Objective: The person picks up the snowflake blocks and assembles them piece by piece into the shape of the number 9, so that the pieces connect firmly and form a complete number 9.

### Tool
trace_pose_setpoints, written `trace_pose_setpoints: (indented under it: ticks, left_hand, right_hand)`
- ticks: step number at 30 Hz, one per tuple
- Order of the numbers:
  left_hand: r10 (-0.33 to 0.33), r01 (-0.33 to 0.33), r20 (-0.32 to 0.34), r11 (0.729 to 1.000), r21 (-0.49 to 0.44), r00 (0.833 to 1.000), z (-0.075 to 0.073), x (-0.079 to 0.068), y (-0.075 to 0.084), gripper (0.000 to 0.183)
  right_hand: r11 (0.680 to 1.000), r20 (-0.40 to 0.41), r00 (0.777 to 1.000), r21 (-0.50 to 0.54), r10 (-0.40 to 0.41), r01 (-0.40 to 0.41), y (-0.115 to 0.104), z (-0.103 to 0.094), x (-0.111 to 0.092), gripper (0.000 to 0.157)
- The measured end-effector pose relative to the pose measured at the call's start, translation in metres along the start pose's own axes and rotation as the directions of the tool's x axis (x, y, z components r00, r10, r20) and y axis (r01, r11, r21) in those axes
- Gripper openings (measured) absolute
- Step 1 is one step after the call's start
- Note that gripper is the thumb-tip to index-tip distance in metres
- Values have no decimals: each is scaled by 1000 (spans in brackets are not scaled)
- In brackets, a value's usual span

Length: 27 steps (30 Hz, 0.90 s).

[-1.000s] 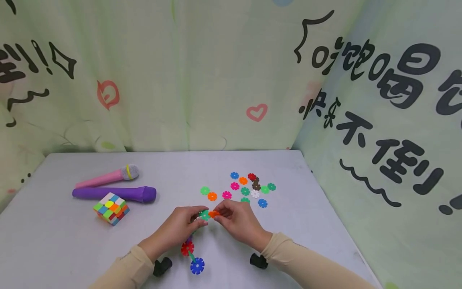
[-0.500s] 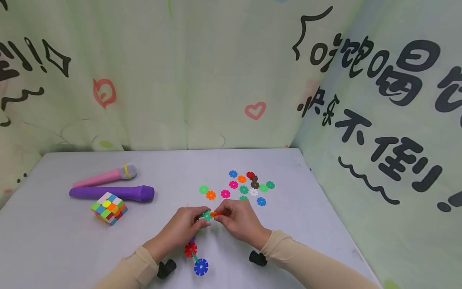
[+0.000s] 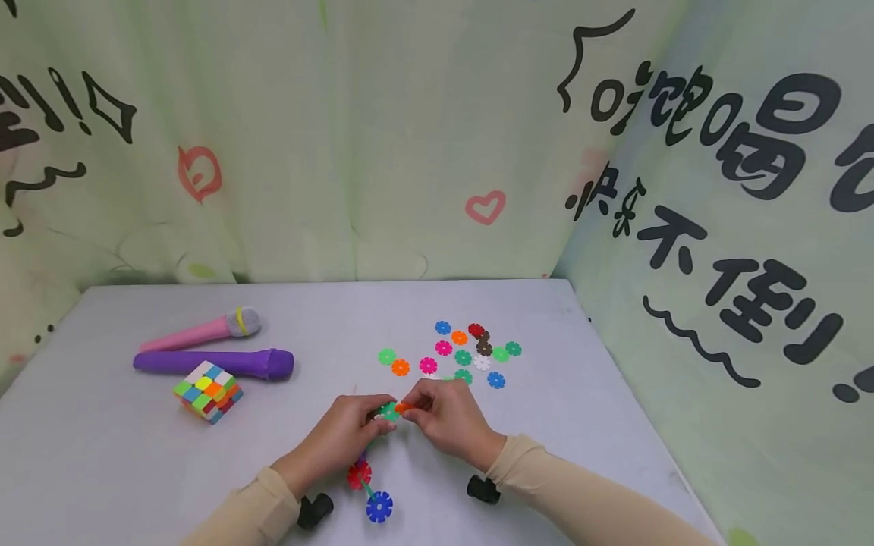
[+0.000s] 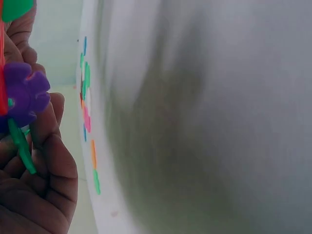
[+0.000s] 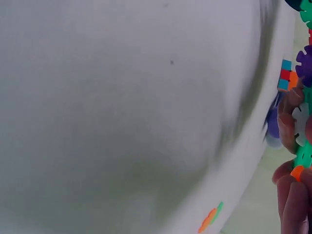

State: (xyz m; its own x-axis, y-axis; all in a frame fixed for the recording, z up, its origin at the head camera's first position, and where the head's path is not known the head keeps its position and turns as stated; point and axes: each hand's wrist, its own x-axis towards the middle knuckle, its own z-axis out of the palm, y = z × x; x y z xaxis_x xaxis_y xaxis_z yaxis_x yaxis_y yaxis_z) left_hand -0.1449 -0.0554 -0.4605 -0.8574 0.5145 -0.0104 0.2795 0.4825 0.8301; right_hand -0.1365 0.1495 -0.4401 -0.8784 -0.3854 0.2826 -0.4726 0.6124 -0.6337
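My left hand (image 3: 346,432) pinches the green notched disc (image 3: 390,411) at the upper end of a chain of plastic snowflake discs. From that hand the chain hangs toward the near side, with a purple disc (image 4: 30,93), a red disc (image 3: 359,475) and a blue disc (image 3: 378,506) at its lower end. In the right wrist view a white disc (image 5: 301,124) sits between the left fingers. My right hand (image 3: 451,421) pinches an orange disc (image 3: 403,407) edge-on, right at the green disc's rim. Part of the chain is hidden behind the left hand.
Loose snowflake discs of several colours, such as a blue one (image 3: 495,380), lie beyond the hands. At left are a pink microphone (image 3: 191,333), a purple microphone (image 3: 225,363) and a puzzle cube (image 3: 208,391). Curtains with printed writing surround the white table (image 3: 109,455).
Both hands keep their hold at nearly the same spot, with the orange disc against the green one. The hanging chain has shifted slightly right; the head view has moved a little.
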Motion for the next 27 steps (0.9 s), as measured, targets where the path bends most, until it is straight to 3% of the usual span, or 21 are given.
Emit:
trace_pose_setpoints:
  ticks: [9,14,19,23,27]
  left_hand:
    - [-40,40,-5,997,-67,999,-4,-1,-3,38]
    - [-47,45,-12,991,-129,999,-8,-2,-2,38]
    - [-28,27,-7,991,-128,1000,-9,-2,-2,38]
    - [-33,35,21,991,-126,999,-8,-3,-3,40]
    - [-27,28,10,993,-117,1000,-7,-4,-5,42]
  right_hand:
    - [993,-26,996,83,83,-81,-3,5,1,13]
    - [990,-34,996,119,86,-81,-4,6,5,12]
    - [992,-19,997,105,76,-74,-6,5,5,12]
    - [1000,-1,1000,9,-22,22,-5,3,5,13]
    - [988,1,991,-76,-132,131,-5,2,8,14]
